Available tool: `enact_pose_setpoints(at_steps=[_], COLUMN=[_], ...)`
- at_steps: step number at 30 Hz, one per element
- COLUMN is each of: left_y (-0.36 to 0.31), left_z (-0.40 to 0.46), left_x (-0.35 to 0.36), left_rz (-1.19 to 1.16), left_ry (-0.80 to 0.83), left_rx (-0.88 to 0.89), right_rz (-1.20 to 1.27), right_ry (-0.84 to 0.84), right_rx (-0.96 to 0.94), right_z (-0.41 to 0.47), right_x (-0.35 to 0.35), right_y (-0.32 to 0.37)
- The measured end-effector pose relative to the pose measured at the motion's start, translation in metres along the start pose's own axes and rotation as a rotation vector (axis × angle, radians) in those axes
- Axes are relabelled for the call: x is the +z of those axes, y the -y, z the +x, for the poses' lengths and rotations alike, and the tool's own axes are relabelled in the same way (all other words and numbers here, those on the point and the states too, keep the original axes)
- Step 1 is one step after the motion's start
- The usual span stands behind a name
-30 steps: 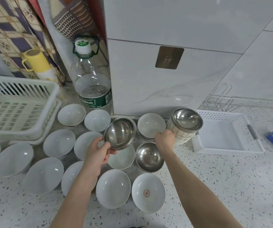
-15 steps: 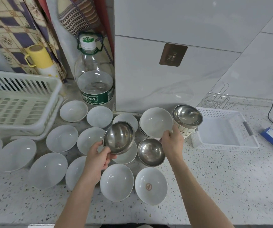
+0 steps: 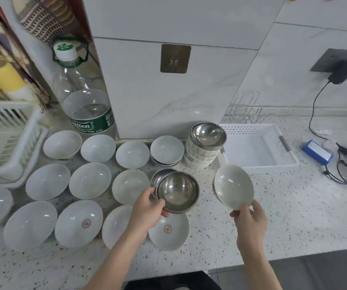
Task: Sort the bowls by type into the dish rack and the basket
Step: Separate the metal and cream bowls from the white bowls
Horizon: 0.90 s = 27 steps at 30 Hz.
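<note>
My left hand [image 3: 147, 210] grips a steel bowl [image 3: 178, 191] by its near rim, just above a second steel bowl [image 3: 159, 176] on the counter. My right hand [image 3: 250, 221] pinches the near rim of a white ceramic bowl [image 3: 232, 187], held tilted above the counter in front of the white perforated basket [image 3: 258, 168]. Several white bowls [image 3: 90, 181] lie spread over the counter. A stack of ribbed white bowls [image 3: 199, 155] topped by a steel bowl [image 3: 208, 133] stands beside the basket. The white dish rack [image 3: 5, 147] is at the far left.
A large water bottle [image 3: 84, 101] and a yellow flask [image 3: 3, 77] stand at the back left. A wire rack [image 3: 246, 109] sits behind the basket. A blue box [image 3: 317, 151] and black cables [image 3: 340, 172] lie at the right. A tiled pillar [image 3: 168, 91] rises behind the bowls.
My right hand lifted a white bowl off the stack at the back and carried it right, toward the basket. My left hand brought its steel bowl right, over the other steel bowl.
</note>
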<state>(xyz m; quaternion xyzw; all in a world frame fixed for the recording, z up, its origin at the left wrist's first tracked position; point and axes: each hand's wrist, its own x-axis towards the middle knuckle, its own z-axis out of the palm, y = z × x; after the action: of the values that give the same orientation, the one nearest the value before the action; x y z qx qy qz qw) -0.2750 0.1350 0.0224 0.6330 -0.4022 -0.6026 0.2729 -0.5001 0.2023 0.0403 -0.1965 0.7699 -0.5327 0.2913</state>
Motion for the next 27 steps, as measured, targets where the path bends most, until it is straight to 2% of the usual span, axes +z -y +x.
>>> enact_pose_setpoints(at_steps=[7, 17, 22, 27], left_y=[0.002, 0.004, 0.002, 0.003], left_z=[0.004, 0.019, 0.027, 0.033], left_x=[0.089, 0.164, 0.172, 0.172], left_rz=[0.108, 0.110, 0.158, 0.201], left_ry=[0.039, -0.295, -0.390, -0.398], left_rx=[-0.021, -0.042, -0.043, -0.063], right_rz=[0.016, -0.031, -0.100, -0.145], right_ry=[0.049, 0.354, 0.474, 0.531], right_rx=[0.036, -0.036, -0.040, 0.006], right_z=[0.047, 0.108, 0.119, 0.124], right_x=[-0.039, -0.080, -0.087, -0.092], right_y=[-0.012, -0.009, -0.014, -0.024])
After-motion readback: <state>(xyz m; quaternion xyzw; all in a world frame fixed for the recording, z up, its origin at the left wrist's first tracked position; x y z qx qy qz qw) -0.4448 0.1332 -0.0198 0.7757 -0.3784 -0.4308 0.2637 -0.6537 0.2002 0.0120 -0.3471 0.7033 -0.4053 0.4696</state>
